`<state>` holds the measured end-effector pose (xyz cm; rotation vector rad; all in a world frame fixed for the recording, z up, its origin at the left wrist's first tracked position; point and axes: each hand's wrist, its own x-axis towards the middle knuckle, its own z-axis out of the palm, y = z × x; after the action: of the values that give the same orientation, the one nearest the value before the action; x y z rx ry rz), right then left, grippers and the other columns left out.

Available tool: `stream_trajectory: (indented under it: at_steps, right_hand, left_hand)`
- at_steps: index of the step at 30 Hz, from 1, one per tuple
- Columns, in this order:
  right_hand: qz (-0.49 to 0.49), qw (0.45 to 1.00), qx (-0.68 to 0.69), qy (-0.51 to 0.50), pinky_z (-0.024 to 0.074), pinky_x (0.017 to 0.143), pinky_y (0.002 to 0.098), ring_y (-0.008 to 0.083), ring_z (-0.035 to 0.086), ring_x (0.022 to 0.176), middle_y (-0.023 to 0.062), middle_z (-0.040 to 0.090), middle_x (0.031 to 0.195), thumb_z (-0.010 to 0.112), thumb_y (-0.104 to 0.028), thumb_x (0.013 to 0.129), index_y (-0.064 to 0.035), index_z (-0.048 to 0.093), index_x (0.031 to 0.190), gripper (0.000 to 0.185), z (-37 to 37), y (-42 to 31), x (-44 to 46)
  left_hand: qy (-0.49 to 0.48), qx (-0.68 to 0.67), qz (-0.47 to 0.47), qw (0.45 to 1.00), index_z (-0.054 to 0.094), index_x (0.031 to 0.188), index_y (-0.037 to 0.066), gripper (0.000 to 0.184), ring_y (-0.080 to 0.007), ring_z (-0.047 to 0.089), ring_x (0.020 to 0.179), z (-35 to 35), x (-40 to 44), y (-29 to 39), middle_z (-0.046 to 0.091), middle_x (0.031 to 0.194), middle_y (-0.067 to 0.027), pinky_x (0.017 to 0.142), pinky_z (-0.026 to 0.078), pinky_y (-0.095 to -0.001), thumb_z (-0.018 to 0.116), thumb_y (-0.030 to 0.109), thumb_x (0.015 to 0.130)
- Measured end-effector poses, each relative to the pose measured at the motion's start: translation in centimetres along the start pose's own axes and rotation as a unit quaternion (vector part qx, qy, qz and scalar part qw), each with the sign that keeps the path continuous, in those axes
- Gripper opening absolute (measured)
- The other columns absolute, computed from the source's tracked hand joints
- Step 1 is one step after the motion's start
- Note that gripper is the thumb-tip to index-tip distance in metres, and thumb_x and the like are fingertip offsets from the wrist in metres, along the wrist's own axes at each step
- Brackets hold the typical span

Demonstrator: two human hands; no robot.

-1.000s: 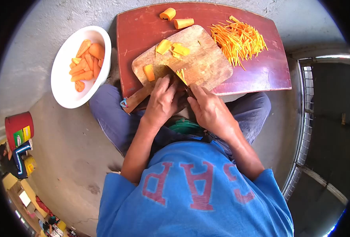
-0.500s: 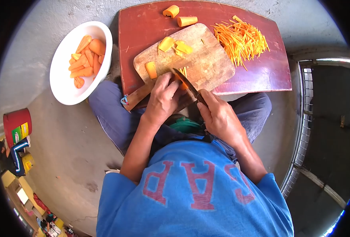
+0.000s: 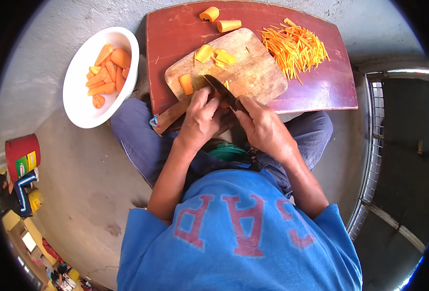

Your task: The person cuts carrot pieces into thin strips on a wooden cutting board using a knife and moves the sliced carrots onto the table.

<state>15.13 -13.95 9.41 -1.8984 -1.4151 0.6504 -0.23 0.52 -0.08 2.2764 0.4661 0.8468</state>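
My right hand [image 3: 268, 128] grips the handle of a dark-bladed knife [image 3: 218, 88], its blade slanting up and left over the near edge of the wooden cutting board [image 3: 258, 68]. Close beside the blade, the curled fingers of my left hand [image 3: 200, 119] press on a carrot piece [image 3: 223, 105], mostly hidden by the fingers and knife. A few thin strips lie past the blade. Further up the board are flat carrot slices [image 3: 205, 53], and a carrot chunk [image 3: 186, 84] rests near its left edge. Shredded carrot [image 3: 294, 51] is heaped right of the board.
The board lies on a low red table [image 3: 180, 29], its handle jutting toward my left knee. Two carrot chunks [image 3: 229, 25] sit at the table's far side. A white basin [image 3: 74, 92] of peeled carrots stands left. Further off are a red bucket [image 3: 18, 145] and a mesh-edged doorway [image 3: 377, 104].
The knife and my right hand have shifted up and left, so the blade tip reaches further over the board. My left hand stays nearly in place.
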Motion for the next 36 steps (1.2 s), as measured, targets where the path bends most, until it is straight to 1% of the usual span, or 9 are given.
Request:
stream_trajectory:
  at_steps: [3,6,12,15,18,21,27,33,36]
  right_hand:
    - [0.011,1.000,0.005,-0.011,0.0557,0.082,0.0620,0.0580,0.069,0.101,0.0340,0.069,0.103,0.068,-0.008,0.108,0.0031,0.059,0.121,0.020,-1.1,-1.3,-1.1]
    - [0.029,1.000,0.011,-0.004,0.0559,0.081,0.0619,0.0581,0.069,0.101,0.0342,0.069,0.103,0.068,-0.007,0.108,0.0022,0.057,0.120,0.019,-1.0,-2.4,-2.2]
    - [-0.036,0.998,-0.045,0.016,0.0570,0.082,0.0633,0.0589,0.070,0.098,0.0357,0.071,0.102,0.069,-0.009,0.107,0.0056,0.058,0.127,0.027,1.6,-0.5,-0.5]
    - [-0.023,0.999,-0.002,0.036,0.0565,0.081,0.0625,0.0585,0.070,0.098,0.0349,0.071,0.103,0.069,-0.009,0.108,0.0047,0.059,0.123,0.023,1.2,0.5,-0.1]
    - [0.010,0.998,0.025,0.048,0.0557,0.080,0.0618,0.0582,0.070,0.097,0.0335,0.071,0.103,0.070,-0.009,0.108,0.0030,0.061,0.121,0.020,-0.3,-0.8,-1.6]
    - [0.035,0.998,0.022,0.038,0.0551,0.080,0.0617,0.0581,0.070,0.096,0.0323,0.071,0.103,0.069,-0.009,0.108,0.0013,0.061,0.125,0.021,-0.8,-1.6,-3.1]
    - [0.020,1.000,0.006,0.020,0.0552,0.080,0.0619,0.0577,0.070,0.097,0.0326,0.070,0.104,0.068,-0.009,0.108,0.0018,0.060,0.125,0.022,0.3,-1.1,-3.0]
    - [0.001,1.000,-0.004,0.010,0.0552,0.082,0.0624,0.0574,0.070,0.102,0.0329,0.070,0.106,0.068,-0.009,0.108,0.0026,0.058,0.122,0.021,0.1,-1.4,-0.7]
    - [0.034,0.999,0.009,-0.006,0.0553,0.082,0.0628,0.0576,0.070,0.100,0.0329,0.070,0.106,0.068,-0.009,0.107,0.0026,0.058,0.120,0.020,-0.8,-2.7,-1.8]
  left_hand:
    - [-0.014,0.006,-0.001,1.000,0.079,0.118,0.001,0.033,-0.0417,0.069,0.116,0.1,-0.3,0.1,0.069,0.126,-0.0185,0.100,0.059,-0.0502,0.085,-0.004,0.086]
    - [0.000,-0.010,0.017,1.000,0.077,0.124,-0.001,0.039,-0.0435,0.066,0.110,0.3,-0.3,-0.1,0.066,0.119,-0.0213,0.096,0.058,-0.0525,0.084,-0.004,0.086]
    - [-0.007,-0.022,0.014,1.000,0.075,0.114,-0.001,0.031,-0.0434,0.064,0.109,-0.3,0.1,0.9,0.066,0.119,-0.0195,0.096,0.057,-0.0514,0.086,-0.001,0.085]
    - [-0.017,-0.008,0.025,1.000,0.076,0.116,0.000,0.032,-0.0431,0.065,0.111,-0.1,-0.4,0.4,0.066,0.121,-0.0193,0.098,0.058,-0.0513,0.086,-0.001,0.086]
    - [0.022,0.004,0.017,1.000,0.077,0.115,-0.002,0.032,-0.0420,0.068,0.116,0.4,-0.7,0.3,0.067,0.124,-0.0188,0.101,0.059,-0.0497,0.089,-0.002,0.085]
    - [0.006,-0.009,0.009,1.000,0.077,0.115,-0.004,0.031,-0.0425,0.069,0.117,-0.2,-0.8,0.5,0.068,0.124,-0.0202,0.101,0.060,-0.0495,0.087,-0.003,0.086]
    - [0.008,-0.002,0.041,0.999,0.076,0.120,-0.004,0.030,-0.0427,0.067,0.110,-0.1,-0.5,0.3,0.068,0.128,-0.0208,0.097,0.059,-0.0501,0.080,-0.007,0.090]
    - [0.015,0.000,0.054,0.998,0.078,0.119,-0.002,0.032,-0.0417,0.067,0.106,-0.1,-0.4,0.4,0.068,0.122,-0.0194,0.095,0.060,-0.0500,0.085,-0.003,0.087]
    - [-0.003,-0.016,0.019,1.000,0.080,0.117,-0.002,0.030,-0.0412,0.070,0.108,-0.4,-0.6,0.5,0.071,0.122,-0.0187,0.096,0.059,-0.0501,0.084,-0.005,0.087]
